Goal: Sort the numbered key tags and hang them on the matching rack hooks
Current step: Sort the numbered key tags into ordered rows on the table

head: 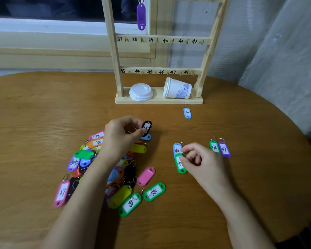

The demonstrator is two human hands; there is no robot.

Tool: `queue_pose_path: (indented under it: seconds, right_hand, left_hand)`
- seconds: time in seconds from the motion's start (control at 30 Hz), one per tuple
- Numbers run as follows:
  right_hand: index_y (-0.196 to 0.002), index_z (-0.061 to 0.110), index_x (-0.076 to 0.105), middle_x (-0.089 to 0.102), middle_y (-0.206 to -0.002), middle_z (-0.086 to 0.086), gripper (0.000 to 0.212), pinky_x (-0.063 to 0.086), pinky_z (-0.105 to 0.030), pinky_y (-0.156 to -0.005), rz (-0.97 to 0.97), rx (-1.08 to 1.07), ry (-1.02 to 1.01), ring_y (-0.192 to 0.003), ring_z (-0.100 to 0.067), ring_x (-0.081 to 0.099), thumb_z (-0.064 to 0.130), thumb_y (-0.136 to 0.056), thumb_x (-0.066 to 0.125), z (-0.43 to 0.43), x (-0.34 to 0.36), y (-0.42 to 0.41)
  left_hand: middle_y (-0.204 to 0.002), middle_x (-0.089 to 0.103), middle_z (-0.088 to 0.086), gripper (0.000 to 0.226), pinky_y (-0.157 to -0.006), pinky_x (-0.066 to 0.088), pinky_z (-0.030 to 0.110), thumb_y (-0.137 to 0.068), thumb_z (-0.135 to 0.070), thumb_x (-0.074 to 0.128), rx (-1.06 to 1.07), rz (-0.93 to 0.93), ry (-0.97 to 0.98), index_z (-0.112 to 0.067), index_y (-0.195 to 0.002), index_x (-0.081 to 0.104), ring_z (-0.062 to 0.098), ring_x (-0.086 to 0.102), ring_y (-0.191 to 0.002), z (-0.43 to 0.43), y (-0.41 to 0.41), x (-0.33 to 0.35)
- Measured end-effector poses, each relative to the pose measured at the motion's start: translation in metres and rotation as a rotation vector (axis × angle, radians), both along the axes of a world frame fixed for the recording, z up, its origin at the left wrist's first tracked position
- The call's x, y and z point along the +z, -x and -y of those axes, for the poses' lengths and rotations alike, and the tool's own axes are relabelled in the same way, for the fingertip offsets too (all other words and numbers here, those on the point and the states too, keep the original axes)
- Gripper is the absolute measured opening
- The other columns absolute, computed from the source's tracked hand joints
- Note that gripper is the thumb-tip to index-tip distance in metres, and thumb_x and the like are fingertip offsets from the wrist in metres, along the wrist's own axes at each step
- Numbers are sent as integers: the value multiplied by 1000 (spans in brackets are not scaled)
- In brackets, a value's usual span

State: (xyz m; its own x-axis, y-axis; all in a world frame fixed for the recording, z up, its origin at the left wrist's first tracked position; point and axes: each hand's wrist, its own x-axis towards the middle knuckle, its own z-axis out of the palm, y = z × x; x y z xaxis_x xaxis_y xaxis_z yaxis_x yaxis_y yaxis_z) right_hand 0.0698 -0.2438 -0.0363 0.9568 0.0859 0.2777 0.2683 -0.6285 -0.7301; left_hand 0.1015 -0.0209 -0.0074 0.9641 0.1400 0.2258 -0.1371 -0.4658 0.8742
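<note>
Over the middle of the round brown wooden table [43,108], the person's left hand [122,133] pinches a black plastic key tag [146,128] between thumb and fingertips. It holds the tag upright with the white label toward the camera, though the number is too blurred to read. The right hand [199,159] has its fingers curled, with thumb and forefinger closed on the metal ring of a green plastic key tag [179,165]. This tag lies flat on the table, its number half hidden by the hand. A blue key tag marked 40 [176,149] touches its upper end.

Just right of that hand, a green tag marked 46 [214,146] and a purple tag marked 47 [224,150] lie side by side. A loose heap of coloured key tags [84,154] spreads under and around the left forearm.

Farther back, a light blue tag marked 34 [187,113] lies alone, just before the base of the pale wooden rack [158,101]. The rack's rails carry hooks numbered 37 to 42 and 43 to 48, and a long purple tag [141,16] hangs from a higher rail. On the base sit a stack of white plastic lids [141,92] and a white paper cup with a blue flower print [177,90], which lies on its side.
</note>
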Motion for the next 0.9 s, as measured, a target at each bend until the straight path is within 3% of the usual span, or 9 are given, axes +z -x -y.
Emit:
queue_pose_path:
  seconds: [0.17,0.33,0.6,0.77,0.9]
  right_hand:
    - [-93,25,68,62,-74,12,15,43,-13,-60,93,-26,21,-74,-7,53,26,-79,73,3,-2,2]
    - [-112,26,68,63,-111,18,32,39,-15,-86,111,40,220,-106,-4,46,35,-82,66,7,0,3]
    - [-122,33,61,59,-119,23,34,40,-27,-91,91,84,435,-110,-4,42,39,-88,61,-2,6,-18]
    - [-124,34,58,58,-121,22,35,37,-34,-97,57,100,444,-115,-4,40,38,-89,60,-8,13,-45]
    - [-119,31,63,61,-118,20,31,40,-29,-92,125,95,371,-110,-4,43,33,-88,63,-6,8,-49]
  left_hand:
    - [-74,66,-6,14,-56,46,10,-78,-9,75,-7,0,-1,-21,-79,67,0,58,-64,0,1,0]
    - [-77,67,-6,13,-61,50,13,-78,-10,75,-22,0,-13,-21,-81,68,3,60,-69,0,1,1]
    - [-76,67,-9,19,-59,49,11,-78,-10,74,-31,6,-7,-27,-78,66,0,60,-68,1,4,5]
    - [-77,68,-7,20,-62,53,18,-78,-10,74,-43,-1,-2,-28,-78,66,8,62,-71,2,4,5]
    - [-76,68,-4,15,-61,53,23,-78,-9,74,-17,-12,20,-22,-79,68,12,62,-70,1,2,4]
